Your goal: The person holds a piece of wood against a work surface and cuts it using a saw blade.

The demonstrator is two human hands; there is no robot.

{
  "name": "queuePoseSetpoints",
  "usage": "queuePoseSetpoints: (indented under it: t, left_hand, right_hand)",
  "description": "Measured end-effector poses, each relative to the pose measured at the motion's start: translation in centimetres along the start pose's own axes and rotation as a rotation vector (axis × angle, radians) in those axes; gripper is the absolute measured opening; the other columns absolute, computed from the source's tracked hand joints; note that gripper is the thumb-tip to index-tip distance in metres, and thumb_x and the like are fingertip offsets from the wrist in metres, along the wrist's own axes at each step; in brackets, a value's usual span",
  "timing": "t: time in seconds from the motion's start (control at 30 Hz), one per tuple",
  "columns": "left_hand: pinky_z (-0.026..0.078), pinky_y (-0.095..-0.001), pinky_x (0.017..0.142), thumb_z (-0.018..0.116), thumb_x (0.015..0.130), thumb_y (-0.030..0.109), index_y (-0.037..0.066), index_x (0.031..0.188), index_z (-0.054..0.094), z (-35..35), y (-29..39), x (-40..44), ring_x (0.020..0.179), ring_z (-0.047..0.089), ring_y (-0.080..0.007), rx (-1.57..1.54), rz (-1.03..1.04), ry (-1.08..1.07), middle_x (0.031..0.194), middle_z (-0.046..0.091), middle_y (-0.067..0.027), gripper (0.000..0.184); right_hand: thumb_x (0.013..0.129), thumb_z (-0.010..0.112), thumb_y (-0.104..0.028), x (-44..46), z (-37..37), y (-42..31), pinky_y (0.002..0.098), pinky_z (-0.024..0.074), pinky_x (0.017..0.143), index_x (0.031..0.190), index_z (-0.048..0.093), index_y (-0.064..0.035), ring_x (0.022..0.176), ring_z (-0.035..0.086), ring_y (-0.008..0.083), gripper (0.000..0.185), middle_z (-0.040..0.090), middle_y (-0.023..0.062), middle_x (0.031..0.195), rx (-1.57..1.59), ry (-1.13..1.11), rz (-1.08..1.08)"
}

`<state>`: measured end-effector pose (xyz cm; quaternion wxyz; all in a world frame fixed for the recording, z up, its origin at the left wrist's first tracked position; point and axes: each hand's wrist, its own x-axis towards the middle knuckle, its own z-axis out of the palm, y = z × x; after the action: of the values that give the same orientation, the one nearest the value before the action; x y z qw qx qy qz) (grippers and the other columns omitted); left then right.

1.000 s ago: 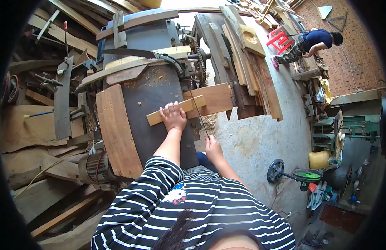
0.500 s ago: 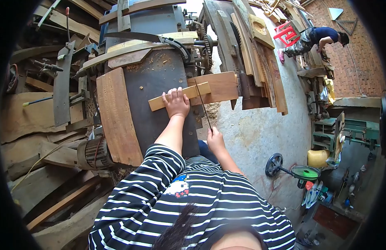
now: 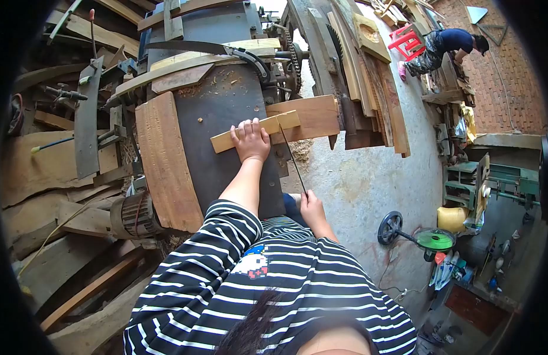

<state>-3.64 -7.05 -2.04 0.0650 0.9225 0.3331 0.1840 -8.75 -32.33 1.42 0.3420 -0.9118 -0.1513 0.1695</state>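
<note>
My left hand [image 3: 250, 141] presses on a light wooden strip [image 3: 222, 142], its fingers bent over the far edge and pinning it to the dark machine table [image 3: 223, 177]. The strip's right end lies over a wider brown board [image 3: 318, 117]. My right hand [image 3: 312, 208] is closed around the near end of a thin saw [image 3: 296, 165], its handle hidden in the fist. The far end of the blade meets the strip to the right of my left hand.
A curved-handled saw [image 3: 194, 47] lies on planks across the table's far part. A thick board [image 3: 170, 165] borders its left side. Stacked planks [image 3: 368, 83] stand right, beyond a toothed wheel [image 3: 294, 59]. A person [image 3: 448, 47] bends over at the upper right.
My right hand first moved up slightly, then back toward my body, drawing the saw with it. My left hand stays on the strip. The view has shifted a little.
</note>
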Motion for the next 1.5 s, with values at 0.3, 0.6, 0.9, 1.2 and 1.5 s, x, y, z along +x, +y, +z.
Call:
queuePoseSetpoints:
  t: [0.3, 0.6, 0.9, 1.2, 1.5]
  left_hand:
    - [0.020, -0.0502, 0.110, 0.047, 0.087, 0.032, 0.015, 0.120, 0.050, -0.1, 0.1, 0.0, 0.119, 0.042, -0.0221, -0.008, -0.007, -0.001, 0.117, 0.050, -0.0050, 0.037]
    - [0.021, -0.0500, 0.109, 0.048, 0.087, 0.032, 0.015, 0.118, 0.051, -0.3, 0.1, 0.1, 0.119, 0.043, -0.0224, -0.004, -0.007, 0.010, 0.115, 0.050, -0.0052, 0.036]
    - [0.021, -0.0499, 0.109, 0.048, 0.086, 0.032, 0.016, 0.117, 0.051, -0.3, 0.2, 0.1, 0.118, 0.043, -0.0221, 0.009, -0.008, 0.005, 0.115, 0.050, -0.0046, 0.035]
    - [0.020, -0.0505, 0.110, 0.048, 0.087, 0.032, 0.016, 0.119, 0.050, -0.2, 0.2, 0.0, 0.120, 0.042, -0.0222, -0.024, -0.016, -0.011, 0.117, 0.050, -0.0050, 0.036]
    - [0.020, -0.0492, 0.111, 0.048, 0.086, 0.032, 0.016, 0.118, 0.051, -0.2, 0.1, 0.1, 0.119, 0.043, -0.0216, 0.009, -0.017, 0.002, 0.117, 0.050, -0.0051, 0.036]
  right_hand:
    - [0.094, 0.050, -0.022, 1.7, -0.5, -1.5, 0.0513, 0.0430, 0.058, 0.085, 0.053, 0.0004, 0.072, 0.057, 0.0487, 0.025, 0.058, 0.0283, 0.071, -0.015, -0.058, 0.075]
    - [0.095, 0.047, -0.022, 8.0, 2.5, -3.0, 0.0561, 0.0430, 0.062, 0.088, 0.053, -0.0017, 0.078, 0.057, 0.0499, 0.022, 0.059, 0.0300, 0.076, 0.033, -0.059, -0.023]
    - [0.094, 0.049, -0.024, 11.3, 5.0, -2.2, 0.0556, 0.0450, 0.062, 0.086, 0.054, -0.0035, 0.076, 0.058, 0.0486, 0.022, 0.060, 0.0296, 0.076, 0.009, -0.001, -0.084]
    - [0.095, 0.050, -0.023, 4.5, 5.8, 4.4, 0.0506, 0.0435, 0.058, 0.080, 0.056, 0.0009, 0.073, 0.057, 0.0489, 0.029, 0.057, 0.0291, 0.071, 0.084, -0.044, -0.008]
    - [0.093, 0.052, -0.026, 11.3, 6.3, -0.6, 0.0504, 0.0447, 0.059, 0.082, 0.058, -0.0001, 0.074, 0.059, 0.0469, 0.029, 0.059, 0.0283, 0.073, 0.137, -0.031, -0.060]
